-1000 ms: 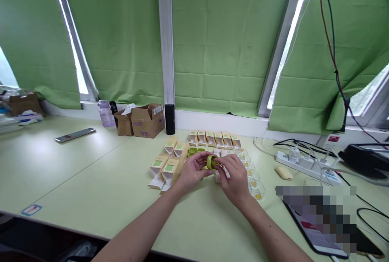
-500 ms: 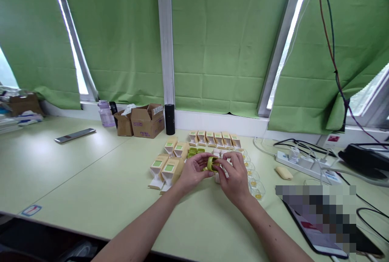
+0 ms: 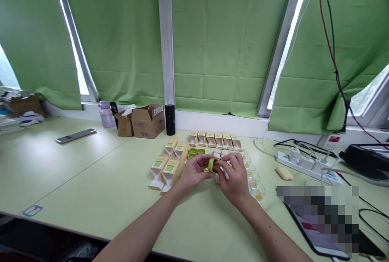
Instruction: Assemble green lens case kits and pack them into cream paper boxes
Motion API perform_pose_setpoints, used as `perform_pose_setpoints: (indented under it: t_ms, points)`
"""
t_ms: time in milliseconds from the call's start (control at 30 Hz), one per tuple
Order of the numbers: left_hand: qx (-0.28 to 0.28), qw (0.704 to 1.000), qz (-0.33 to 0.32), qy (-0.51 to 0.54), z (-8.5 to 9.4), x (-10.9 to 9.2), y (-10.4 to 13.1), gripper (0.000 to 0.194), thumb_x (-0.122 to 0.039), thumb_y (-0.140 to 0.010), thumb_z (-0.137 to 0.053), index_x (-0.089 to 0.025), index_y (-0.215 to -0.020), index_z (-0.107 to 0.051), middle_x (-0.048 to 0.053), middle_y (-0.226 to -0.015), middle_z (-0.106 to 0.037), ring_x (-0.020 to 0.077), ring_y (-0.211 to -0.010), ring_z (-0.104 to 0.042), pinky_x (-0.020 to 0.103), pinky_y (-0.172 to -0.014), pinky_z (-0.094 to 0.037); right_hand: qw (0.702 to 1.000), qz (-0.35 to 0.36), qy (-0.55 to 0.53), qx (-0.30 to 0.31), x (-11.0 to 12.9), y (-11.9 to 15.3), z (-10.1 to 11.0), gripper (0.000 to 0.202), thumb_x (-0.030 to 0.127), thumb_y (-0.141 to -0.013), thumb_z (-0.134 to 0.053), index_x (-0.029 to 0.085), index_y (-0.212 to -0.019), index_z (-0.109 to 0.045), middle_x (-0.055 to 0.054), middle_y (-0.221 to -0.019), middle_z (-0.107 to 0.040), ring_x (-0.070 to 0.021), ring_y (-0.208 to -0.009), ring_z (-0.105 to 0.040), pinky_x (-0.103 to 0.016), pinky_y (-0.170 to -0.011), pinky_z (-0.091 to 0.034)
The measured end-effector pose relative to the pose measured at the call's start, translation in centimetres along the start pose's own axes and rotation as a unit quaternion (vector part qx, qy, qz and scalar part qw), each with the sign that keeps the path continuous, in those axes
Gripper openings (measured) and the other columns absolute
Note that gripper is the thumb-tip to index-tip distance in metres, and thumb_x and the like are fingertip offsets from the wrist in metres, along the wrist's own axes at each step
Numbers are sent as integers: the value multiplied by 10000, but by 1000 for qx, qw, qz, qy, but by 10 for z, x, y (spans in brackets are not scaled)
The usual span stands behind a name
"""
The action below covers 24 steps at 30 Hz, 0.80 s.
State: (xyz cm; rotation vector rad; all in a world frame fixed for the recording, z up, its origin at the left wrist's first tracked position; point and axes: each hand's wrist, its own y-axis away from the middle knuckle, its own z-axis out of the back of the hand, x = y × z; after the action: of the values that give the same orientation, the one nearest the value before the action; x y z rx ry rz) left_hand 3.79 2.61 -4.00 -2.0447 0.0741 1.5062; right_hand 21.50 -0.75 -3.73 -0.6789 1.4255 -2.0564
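A small yellow-green case [image 3: 212, 165] is held between both hands above the table. My left hand [image 3: 194, 171] grips its left side, and my right hand [image 3: 235, 172] has its fingertips at its right side and opening. Small open cartons with green labels [image 3: 169, 168] stand to the left of my left hand. Behind the hands are more green pieces [image 3: 197, 151] and a row of open cartons [image 3: 214, 138]. Clear plastic cups with yellow contents [image 3: 253, 183] lie right of my right hand. Small white pieces [image 3: 217, 152] are partly hidden by the hands.
Cardboard boxes [image 3: 148, 123], a black bottle [image 3: 170, 120] and a purple bottle [image 3: 107, 114] stand at the back left. On the right are a power strip [image 3: 308, 164], cables, a cream-coloured object [image 3: 284, 173] and a tablet [image 3: 313, 233]. A flat grey object [image 3: 75, 136] lies far left.
The green case has turned slightly between my fingers. Both hands keep nearly the same place, and the view has shifted very little.
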Motion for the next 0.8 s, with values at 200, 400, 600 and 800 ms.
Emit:
perform_pose_setpoints:
  t_ms: [200, 400, 600, 800]
  points:
    - [1, 1000, 2, -2, -2, -4, 0, 572, -171, -595, -998, -169, -1120, -773, 125, -1164, -774, 287, -1141, -715, 432, -1064, -532, 1000, 0, -22, 10, 0, 1, 0, 147, 93, -956, -631, 217, -977, -708, -65, -881, -624, -251, -903, -530, -397, -727, -504]
    - [7, 1000, 8, -1, -3, -6, 0, 586, -193, -585, -1008, -163, -1122, -775, 134, -1158, -780, 297, -1132, -724, 438, -1046, -550, 999, 14, -27, 10, -1, -1, 1, 148, 84, -955, -642, 215, -985, -706, -62, -861, -625, -246, -887, -524, -391, -729, -504]
    - [0, 1000, 16, 16, 3, -4, -2, 618, -162, -569, -1007, -153, -1143, -778, 142, -1155, -793, 308, -1138, -731, 440, -1031, -567, 998, 39, -45, 29, -5, -4, 7, 279, 87, -945, -645, 227, -1185, -674, -72, -928, -668, -260, -894, -564, -421, -750, -529]
    - [-44, 999, -14, -2, 5, -10, -3, 580, -149, -618, -971, -147, -1165, -779, 150, -1161, -798, 297, -1108, -742, 449, -1047, -563, 996, 26, -73, 50, -3, -5, 12, 514, 97, -933, -589, 246, -1423, -548, -138, -1224, -679, -325, -1126, -641, -545, -926, -581]
